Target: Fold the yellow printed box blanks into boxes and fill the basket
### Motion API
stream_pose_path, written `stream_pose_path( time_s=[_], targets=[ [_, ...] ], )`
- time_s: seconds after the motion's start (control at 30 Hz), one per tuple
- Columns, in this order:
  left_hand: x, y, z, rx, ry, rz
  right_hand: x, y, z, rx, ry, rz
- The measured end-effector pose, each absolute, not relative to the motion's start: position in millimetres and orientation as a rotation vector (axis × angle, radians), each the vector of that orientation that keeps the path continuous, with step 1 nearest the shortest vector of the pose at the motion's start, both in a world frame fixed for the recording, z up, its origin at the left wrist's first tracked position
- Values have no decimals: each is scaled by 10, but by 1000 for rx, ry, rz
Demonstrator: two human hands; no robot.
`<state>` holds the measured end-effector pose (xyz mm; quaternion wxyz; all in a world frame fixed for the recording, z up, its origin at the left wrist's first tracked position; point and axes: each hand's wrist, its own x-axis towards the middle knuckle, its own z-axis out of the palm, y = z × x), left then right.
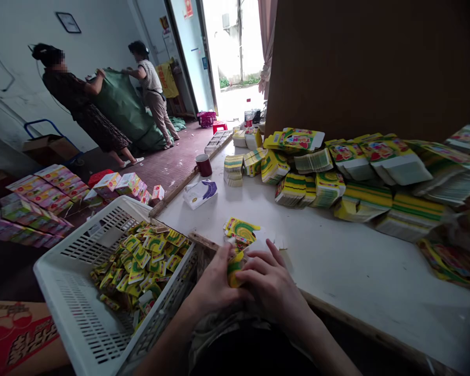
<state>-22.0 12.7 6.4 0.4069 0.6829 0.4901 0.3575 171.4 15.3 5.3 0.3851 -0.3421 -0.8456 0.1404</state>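
Observation:
Both my hands meet at the table's near edge around a small yellow and green carton. My left hand grips its left side, fingers curled round it. From the right, my right hand presses its bent fingers against the same carton. Just beyond my fingers lie flat yellow carton blanks, one showing a white flap. To my left, a white plastic crate holds a heap of small yellow cartons.
Stacks of flat yellow cartons line the back and right of the white table. A tissue pack and dark red mug stand near its left edge. Pink boxes sit on the floor. Two people hold a green sack.

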Motion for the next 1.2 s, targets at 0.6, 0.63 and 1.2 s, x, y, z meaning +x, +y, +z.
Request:
stream_pose_path(
  time_s=[0.6, 0.63, 1.2],
  targets=[
    [51, 16, -87, 2096, 1341, 845, 1544, 148, -209, -885, -1269, 1532],
    [50, 21, -90, 2068, 1357, 833, 1551, 147, -204, -905, -1366, 1434],
    [-121, 107, -40, 1895, 1693, 870, 1628, 194, -213, -906, -1973, 752]
  ],
)
